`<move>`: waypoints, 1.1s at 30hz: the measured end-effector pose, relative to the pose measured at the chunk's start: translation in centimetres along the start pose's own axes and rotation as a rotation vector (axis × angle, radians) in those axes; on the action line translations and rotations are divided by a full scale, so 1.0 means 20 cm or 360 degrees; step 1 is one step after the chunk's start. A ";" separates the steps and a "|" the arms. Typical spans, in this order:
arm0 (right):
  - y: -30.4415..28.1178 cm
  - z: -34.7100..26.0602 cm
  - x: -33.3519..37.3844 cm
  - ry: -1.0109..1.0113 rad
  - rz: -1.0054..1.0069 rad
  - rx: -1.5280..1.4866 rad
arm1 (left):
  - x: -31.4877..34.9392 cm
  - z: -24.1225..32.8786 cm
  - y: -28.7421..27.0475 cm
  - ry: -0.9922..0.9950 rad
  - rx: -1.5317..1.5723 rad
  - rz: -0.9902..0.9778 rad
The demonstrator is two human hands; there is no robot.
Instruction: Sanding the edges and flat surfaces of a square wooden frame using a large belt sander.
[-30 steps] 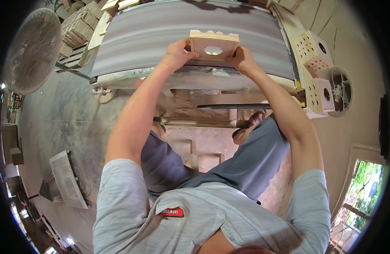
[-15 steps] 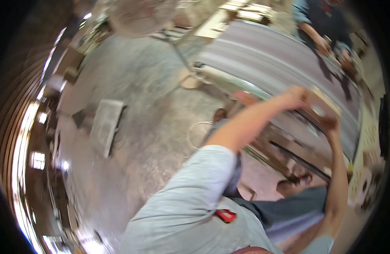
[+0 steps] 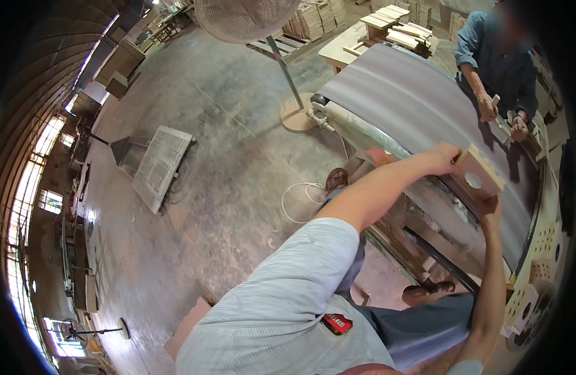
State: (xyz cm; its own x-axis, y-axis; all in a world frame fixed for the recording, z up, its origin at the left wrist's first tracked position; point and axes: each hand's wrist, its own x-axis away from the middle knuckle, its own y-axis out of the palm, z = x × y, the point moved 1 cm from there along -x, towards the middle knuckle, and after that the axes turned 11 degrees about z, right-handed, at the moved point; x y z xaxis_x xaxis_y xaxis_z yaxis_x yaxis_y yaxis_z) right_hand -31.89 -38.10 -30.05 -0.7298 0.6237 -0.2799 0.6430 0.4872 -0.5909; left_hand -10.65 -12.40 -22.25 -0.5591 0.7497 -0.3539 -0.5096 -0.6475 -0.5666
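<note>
Between my two hands is a wooden box-like piece [image 3: 483, 167] with a round hole in its broad face and a pale edge along its top. My left hand [image 3: 444, 159] is closed on its left end, and my right hand [image 3: 488, 209] grips the lower right end from below. The piece is at the near edge of a wide grey belt of a sanding machine [image 3: 419, 94]. Whether its far side touches the belt, I cannot tell.
Across the belt a co-worker [image 3: 503, 69] holds a small wooden piece [image 3: 501, 122] at its far edge. A pedestal fan [image 3: 247, 15] stands beyond the machine, near stacked wood strips [image 3: 388, 22]. Perforated boards [image 3: 543, 240] are at the right; a panel [image 3: 163, 167] leans on the left floor.
The view has shifted slightly and become sharper. Both my hands keep hold of the wooden piece, at nearly the same place by the belt.
</note>
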 end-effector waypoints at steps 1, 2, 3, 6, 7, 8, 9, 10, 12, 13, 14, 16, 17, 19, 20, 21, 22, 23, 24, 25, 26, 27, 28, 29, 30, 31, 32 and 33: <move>0.04 -0.09 0.03 -0.0003 0.0009 -0.0019 | 0.04 -0.02 -0.05 -0.0006 0.0005 0.0028; 0.10 -0.23 0.07 -0.0076 -0.0070 -0.0121 | 0.07 -0.04 -0.11 -0.0047 -0.0074 0.0028; 0.09 -0.35 0.08 -0.0149 -0.0123 -0.0201 | 0.08 -0.03 -0.14 -0.0063 -0.0133 0.0022; 0.08 -0.36 0.10 -0.0198 -0.0097 -0.0594 | 0.10 0.02 -0.16 -0.0147 0.0022 0.0102; 0.07 -0.30 0.10 -0.0209 -0.0099 -0.0645 | 0.10 0.05 -0.14 -0.0223 0.0161 -0.0007; 0.04 -0.15 0.12 -0.0092 -0.0125 -0.0473 | 0.10 0.13 -0.07 -0.0235 0.0107 -0.0090; 0.06 -0.45 0.14 -0.0029 -0.0240 -0.0553 | 0.14 0.06 -0.18 -0.0367 -0.0149 -0.0039; 0.00 -0.32 0.17 0.0012 -0.0163 -0.0846 | 0.15 0.17 -0.08 -0.0285 -0.0055 0.0026; -0.16 -0.17 0.20 0.0072 -0.0077 -0.0727 | 0.12 0.30 0.11 -0.0219 -0.0114 0.0005; -0.24 -0.28 0.21 0.0207 -0.0069 -0.0415 | 0.11 0.31 0.13 -0.0187 -0.0077 0.0029; -0.33 -0.22 0.21 0.0153 0.0023 -0.0143 | 0.08 0.36 0.22 -0.0211 -0.0078 -0.0048; -0.47 -0.10 0.24 0.0221 0.0072 0.0039 | 0.03 0.45 0.37 -0.0233 -0.0008 -0.0112; -0.55 -0.04 0.26 0.0289 0.0084 0.0136 | 0.01 0.49 0.43 -0.0186 0.0061 -0.0194; -0.65 -0.02 0.28 0.0331 0.0078 0.0289 | -0.01 0.55 0.50 -0.0144 0.0150 -0.0266; -0.70 0.00 0.29 0.0304 0.0074 0.0267 | -0.02 0.59 0.55 -0.0171 0.0168 -0.0239; -0.71 -0.02 0.29 0.0278 0.0072 0.0228 | -0.03 0.58 0.57 -0.0200 0.0168 -0.0217; -0.70 -0.04 0.29 0.0282 0.0066 0.0234 | -0.03 0.56 0.57 -0.0206 0.0175 -0.0218; -0.68 -0.07 0.28 0.0233 0.0128 0.0177 | -0.04 0.53 0.56 -0.0131 0.0145 -0.0175; -0.66 -0.10 0.27 0.0183 0.0193 0.0124 | -0.05 0.50 0.56 -0.0054 0.0116 -0.0131; -0.64 -0.12 0.24 0.0191 0.0193 0.0119 | -0.06 0.48 0.54 -0.0057 0.0112 -0.0139; -0.59 -0.14 0.22 0.0240 0.0092 0.0152 | -0.06 0.44 0.50 -0.0089 0.0098 -0.0142; -0.55 -0.15 0.19 0.0287 -0.0009 0.0182 | -0.05 0.39 0.45 -0.0120 0.0081 -0.0144; -0.50 -0.14 0.17 0.0243 -0.0010 0.0014 | -0.04 0.37 0.41 -0.0129 0.0040 -0.0115; -0.45 -0.13 0.17 0.0249 -0.0001 0.0007 | -0.03 0.35 0.37 -0.0124 0.0033 -0.0124; -0.38 -0.15 0.16 0.0199 -0.0003 -0.0045 | -0.02 0.31 0.31 -0.0156 -0.0015 -0.0107; -0.34 -0.14 0.15 0.0154 0.0015 -0.0084 | -0.01 0.30 0.27 -0.0170 -0.0051 -0.0097; -0.30 -0.14 0.14 0.0183 0.0009 0.0005 | 0.00 0.29 0.25 -0.0162 -0.0051 -0.0077; -0.24 -0.21 0.13 0.0179 -0.0008 -0.0023 | 0.04 0.24 0.18 -0.0181 -0.0079 -0.0073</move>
State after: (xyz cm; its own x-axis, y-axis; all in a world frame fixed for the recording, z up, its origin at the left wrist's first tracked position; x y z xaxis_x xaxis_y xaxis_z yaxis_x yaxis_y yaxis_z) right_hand -35.84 -36.20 -24.76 -0.7030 0.6855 -0.1894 0.6432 0.4990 -0.5808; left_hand -16.12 -14.73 -21.07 -0.6080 0.7562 -0.2419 -0.5050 -0.6034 -0.6172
